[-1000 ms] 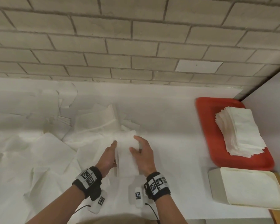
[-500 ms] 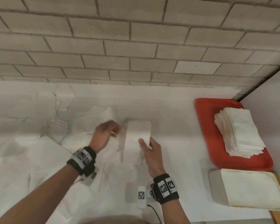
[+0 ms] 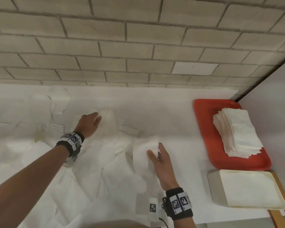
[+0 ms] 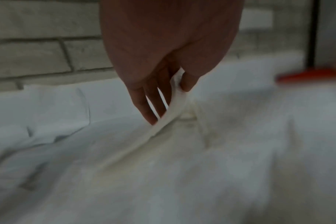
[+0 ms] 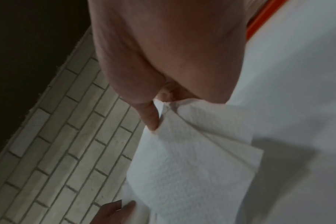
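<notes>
My right hand (image 3: 161, 163) clamps the folded napkin (image 3: 145, 145) over the counter (image 3: 171, 112), left of the red tray (image 3: 204, 116). My left hand (image 3: 89, 124) pinches a loose sheet (image 3: 108, 116) on the pile (image 3: 31, 153). Best to lay the fold square on the napkin stack (image 3: 237, 132), edges aligned.

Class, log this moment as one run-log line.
left hand: pinches loose napkin | right hand: holds folded napkin | napkin stack: on red tray | folded napkin: not yet stacked
</notes>
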The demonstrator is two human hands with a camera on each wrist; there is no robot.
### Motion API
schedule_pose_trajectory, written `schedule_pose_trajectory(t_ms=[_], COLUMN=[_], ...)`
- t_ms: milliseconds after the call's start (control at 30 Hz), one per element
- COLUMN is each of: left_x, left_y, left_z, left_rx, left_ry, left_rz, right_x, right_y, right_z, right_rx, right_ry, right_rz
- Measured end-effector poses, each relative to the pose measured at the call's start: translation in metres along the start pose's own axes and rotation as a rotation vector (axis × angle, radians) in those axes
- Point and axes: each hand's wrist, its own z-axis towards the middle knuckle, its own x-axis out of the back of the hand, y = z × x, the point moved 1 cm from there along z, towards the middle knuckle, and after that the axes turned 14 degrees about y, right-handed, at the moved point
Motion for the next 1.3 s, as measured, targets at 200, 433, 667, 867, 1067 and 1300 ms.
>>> schedule_pose_trajectory(t_ms=[200,433,667,867,1067,1300], left_x=[0.038,0.039,0.028,0.007,0.005,0.000], left_y=[0.073,0.130,0.134,0.113,0.092,0.074], left_z=[-0.068,-0.121,-0.136,-0.139,-0.132,-0.129], left_rx=[0.204,0.391,0.511,0.357,0.387,0.461], left_ry=[-0.099,-0.237,-0.208,-0.052,0.010,-0.007], left_rz=[-0.732,-1.147,-1.235,-0.978,-0.910,-0.962], right_x=[-0.010,-0.041,-0.048,-0.050,0.000,0.041], right_y=[-0.072,-0.060,-0.038,-0.032,-0.005,0.001], right_z=[-0.021,-0.010,-0.016,0.000,0.089,0.085], right_rx=[0.097,0.345,0.419,0.465,0.582,0.603], right_ry=[-0.228,0.059,0.196,0.148,-0.240,-0.386], right_rz=[0.329,-0.138,-0.249,-0.332,-1.214,-1.375])
